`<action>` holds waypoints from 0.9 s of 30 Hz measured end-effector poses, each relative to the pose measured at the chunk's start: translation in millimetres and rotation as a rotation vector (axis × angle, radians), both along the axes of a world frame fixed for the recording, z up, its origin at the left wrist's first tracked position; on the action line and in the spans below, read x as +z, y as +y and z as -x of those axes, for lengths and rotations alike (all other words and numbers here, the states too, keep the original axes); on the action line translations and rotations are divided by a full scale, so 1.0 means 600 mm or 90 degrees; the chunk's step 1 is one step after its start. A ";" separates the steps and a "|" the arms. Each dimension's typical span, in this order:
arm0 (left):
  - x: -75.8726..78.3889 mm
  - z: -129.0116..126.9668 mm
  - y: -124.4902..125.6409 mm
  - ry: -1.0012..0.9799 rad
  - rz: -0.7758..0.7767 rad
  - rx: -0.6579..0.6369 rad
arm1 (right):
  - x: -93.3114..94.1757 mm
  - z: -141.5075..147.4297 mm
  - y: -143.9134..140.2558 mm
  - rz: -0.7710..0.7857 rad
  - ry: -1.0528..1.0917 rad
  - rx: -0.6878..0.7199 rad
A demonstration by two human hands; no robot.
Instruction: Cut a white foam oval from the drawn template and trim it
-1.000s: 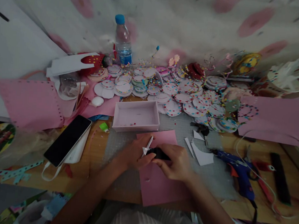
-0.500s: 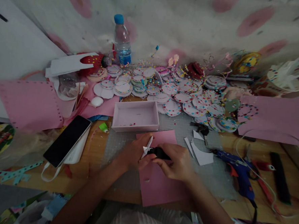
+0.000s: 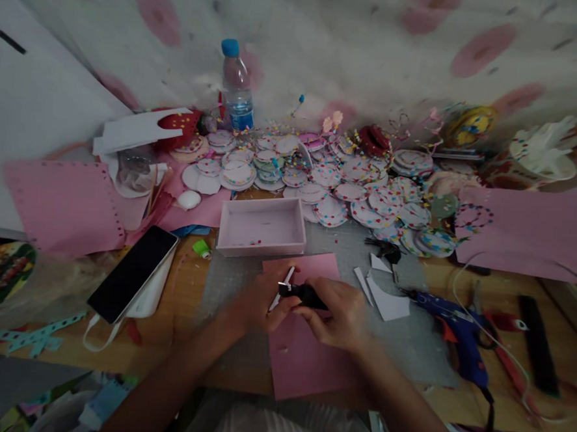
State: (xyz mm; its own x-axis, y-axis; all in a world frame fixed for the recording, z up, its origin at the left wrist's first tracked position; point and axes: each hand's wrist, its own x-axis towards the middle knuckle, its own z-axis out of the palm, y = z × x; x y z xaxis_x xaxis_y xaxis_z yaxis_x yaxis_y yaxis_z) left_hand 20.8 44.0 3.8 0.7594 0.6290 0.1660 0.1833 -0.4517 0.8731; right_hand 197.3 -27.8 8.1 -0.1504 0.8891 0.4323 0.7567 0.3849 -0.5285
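My right hand (image 3: 339,310) is closed around a black-handled tool (image 3: 309,296) with a short shiny tip pointing left; its exact kind is unclear. The tip meets a thin white strip (image 3: 282,292), seen nearly edge-on and slanted. My left hand (image 3: 264,299) grips this strip, with its thumb close beneath the tool's tip. Both hands are over a pink sheet (image 3: 303,367) on a grey cutting mat (image 3: 236,278). A tiny pale scrap (image 3: 283,349) lies on the pink sheet.
Beyond my hands stands a shallow white box (image 3: 261,248), with piled dotted paper discs (image 3: 330,211) behind it. White offcuts (image 3: 387,300), keys (image 3: 387,250) and a blue glue gun (image 3: 462,324) lie to the right. A phone (image 3: 133,273) and bottle (image 3: 238,92) are leftward.
A pointed white bit at the tool's tip no longer shows, and the shiny tip is now visible. Both hands keep nearly the same place. The camera view has shifted slightly.
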 end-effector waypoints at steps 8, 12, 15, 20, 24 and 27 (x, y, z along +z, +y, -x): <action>0.065 0.067 -0.018 0.163 -0.083 0.135 | 0.016 0.026 -0.001 0.280 0.323 0.064; 0.089 0.111 -0.031 0.348 -0.255 0.215 | 0.039 0.051 -0.005 0.451 0.598 0.033; 0.094 0.122 -0.047 0.411 -0.311 0.225 | 0.048 0.075 -0.015 0.511 0.662 0.023; 0.092 0.103 -0.078 0.375 -0.302 0.162 | 0.047 0.098 -0.036 0.522 0.667 0.049; 0.092 0.082 -0.093 0.342 -0.262 0.135 | 0.047 0.092 -0.054 0.506 0.750 0.047; 0.095 0.071 -0.102 0.302 -0.222 0.130 | 0.046 0.083 -0.065 0.513 0.798 0.048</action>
State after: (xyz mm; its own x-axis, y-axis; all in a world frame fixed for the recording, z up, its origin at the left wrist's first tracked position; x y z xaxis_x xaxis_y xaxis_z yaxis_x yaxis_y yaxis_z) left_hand -21.8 -17.1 60.8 0.6705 0.7393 0.0621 0.6279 -0.6100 0.4834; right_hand 147.8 -67.0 35.9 -0.1171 0.9531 -0.2791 -0.3472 -0.3026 -0.8876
